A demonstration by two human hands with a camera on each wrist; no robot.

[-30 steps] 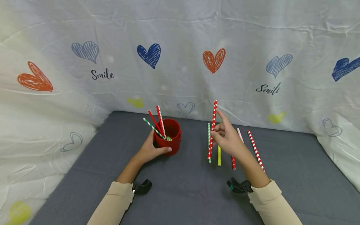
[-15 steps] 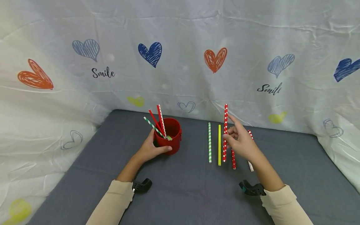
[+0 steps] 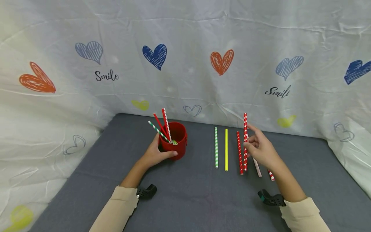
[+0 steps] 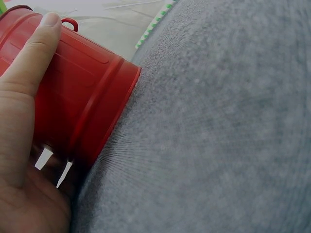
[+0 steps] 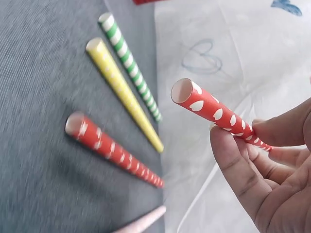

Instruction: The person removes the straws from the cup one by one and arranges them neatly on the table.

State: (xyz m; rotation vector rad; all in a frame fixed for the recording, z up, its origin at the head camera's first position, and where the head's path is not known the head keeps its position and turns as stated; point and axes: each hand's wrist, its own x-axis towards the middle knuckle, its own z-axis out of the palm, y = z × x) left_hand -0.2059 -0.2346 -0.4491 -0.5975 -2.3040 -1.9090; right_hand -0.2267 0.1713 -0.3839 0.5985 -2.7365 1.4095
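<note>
The right hand (image 3: 262,149) is pinching a heart-patterned straw (image 3: 245,129), red and white, between thumb and fingers, holding it above the bench (image 3: 191,193). Just left of it, a spotted red straw (image 3: 240,151) is lying, while a pale pink straw (image 3: 257,169) and a striped red straw (image 3: 271,175) are showing partly from behind the hand and wrist. Farther left, a yellow straw (image 3: 226,149) and a green-and-white straw (image 3: 216,147) are lying near each other. The left hand (image 3: 153,154) is gripping a red bucket (image 3: 181,146), its thumb pressing along the wall. Several straws (image 3: 166,122) are leaning left inside, sticking out past the rim. Behind, a heart-printed white sheet (image 3: 188,32) is hanging.
</note>
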